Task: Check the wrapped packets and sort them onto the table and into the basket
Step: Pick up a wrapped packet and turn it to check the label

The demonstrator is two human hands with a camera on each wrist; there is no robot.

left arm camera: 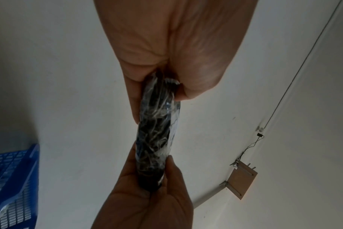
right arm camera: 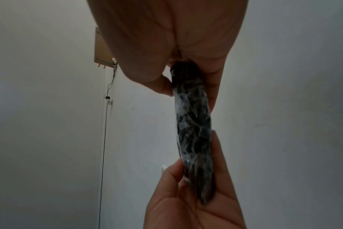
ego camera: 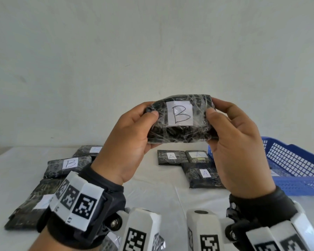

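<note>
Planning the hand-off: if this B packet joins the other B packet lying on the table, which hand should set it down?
Probably the left hand. Both hands grip the held packet, but the B packet on the table lies on the left; the right hand is nearer the basket.

Head view down over table (ego camera: 152, 196); both wrist views upward, close on shared packet (ego camera: 179, 120)

Wrapped packet (left arm camera: 157, 136) edge-on between left hand (left arm camera: 166, 46) and right hand (left arm camera: 147, 201)

eight packets (ego camera: 179, 122), one basket (ego camera: 295, 165), two hands (ego camera: 127, 140).
</note>
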